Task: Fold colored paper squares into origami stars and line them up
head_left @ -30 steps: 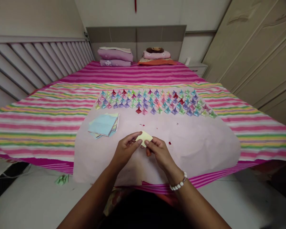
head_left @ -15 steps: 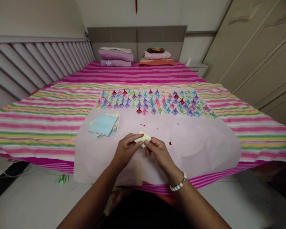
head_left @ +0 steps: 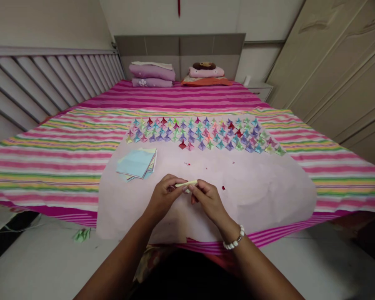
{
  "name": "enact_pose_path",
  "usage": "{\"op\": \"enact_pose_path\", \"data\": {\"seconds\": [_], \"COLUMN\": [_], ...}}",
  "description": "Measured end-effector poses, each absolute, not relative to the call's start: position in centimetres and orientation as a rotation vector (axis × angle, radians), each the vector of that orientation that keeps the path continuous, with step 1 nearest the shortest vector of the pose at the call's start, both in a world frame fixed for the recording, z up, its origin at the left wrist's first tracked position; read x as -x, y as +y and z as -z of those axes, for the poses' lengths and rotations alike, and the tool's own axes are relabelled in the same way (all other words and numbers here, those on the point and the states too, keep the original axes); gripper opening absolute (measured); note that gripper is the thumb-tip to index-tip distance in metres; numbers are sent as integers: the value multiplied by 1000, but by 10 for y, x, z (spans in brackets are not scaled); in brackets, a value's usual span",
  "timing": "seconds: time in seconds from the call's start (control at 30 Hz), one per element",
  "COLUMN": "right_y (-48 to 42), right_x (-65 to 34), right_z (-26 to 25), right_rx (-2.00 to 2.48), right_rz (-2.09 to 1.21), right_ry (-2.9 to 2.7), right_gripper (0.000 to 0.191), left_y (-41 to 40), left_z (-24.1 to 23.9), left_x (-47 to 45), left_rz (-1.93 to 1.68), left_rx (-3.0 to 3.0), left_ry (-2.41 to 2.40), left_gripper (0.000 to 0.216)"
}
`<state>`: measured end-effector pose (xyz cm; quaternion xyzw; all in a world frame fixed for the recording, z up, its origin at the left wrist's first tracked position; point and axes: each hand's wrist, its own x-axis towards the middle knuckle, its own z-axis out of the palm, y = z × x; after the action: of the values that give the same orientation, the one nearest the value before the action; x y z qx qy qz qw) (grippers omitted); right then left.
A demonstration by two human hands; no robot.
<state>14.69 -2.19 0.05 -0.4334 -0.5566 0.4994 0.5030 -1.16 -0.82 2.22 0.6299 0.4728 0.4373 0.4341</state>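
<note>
A small folded piece of pale yellow paper [head_left: 191,183] is pinched between both hands, seen nearly edge-on above the pink sheet [head_left: 262,183]. My left hand [head_left: 168,191] grips its left end with thumb and fingers. At its right end, my right hand [head_left: 207,196] holds it the same way, the thumb near the lower edge. Left of the hands lies a stack of square paper sheets [head_left: 136,162], light blue on top. Beyond the hands, several rows of small folded paper pieces [head_left: 201,145] in many colours stand on the sheet.
Tiny dark red scraps [head_left: 223,188] lie on the pink sheet. A striped bedspread [head_left: 50,162] covers the bed around it. Folded bedding [head_left: 152,75] is piled by the headboard [head_left: 162,46]. Crumpled green paper [head_left: 81,235] lies on the floor at left.
The yellow paper has tilted from showing a broad diamond-shaped face to a thin, near edge-on strip. Both hands keep hold of it and have barely shifted.
</note>
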Motion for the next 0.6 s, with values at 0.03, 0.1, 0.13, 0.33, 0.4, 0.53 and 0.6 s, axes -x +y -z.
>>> {"op": "enact_pose_path", "data": {"seconds": [0.03,0.1,0.13,0.33,0.4,0.53,0.6], "right_y": [-22,-22,-22,-19,-18,-18,-19], "right_x": [-147,-146,-146,-146,-148,-150,-150], "right_z": [0,0,1,3,3,3,3], "right_rx": [1044,1038,1038,1027,987,940,942], "right_rz": [-1208,-1213,-1212,-1126,-1112,-1204,-1255], "right_ry": [-1342,-1328,-1312,-1217,-1255,-1209,-1169], "right_gripper": [30,32,31,25,19,15,13], "left_y": [-8,-8,-9,-12,-12,-12,-12], "left_z": [-22,-23,-24,-27,-27,-26,-25], "left_x": [12,12,12,10,8,7,6], "left_rz": [-1096,-1106,-1107,-1030,-1035,-1004,-992], "left_rx": [-1580,-1602,-1607,-1546,-1496,-1314,-1226], "left_ry": [1178,1182,1184,1192,1185,1153,1154], "left_gripper": [14,13,12,14,16,19,19]}}
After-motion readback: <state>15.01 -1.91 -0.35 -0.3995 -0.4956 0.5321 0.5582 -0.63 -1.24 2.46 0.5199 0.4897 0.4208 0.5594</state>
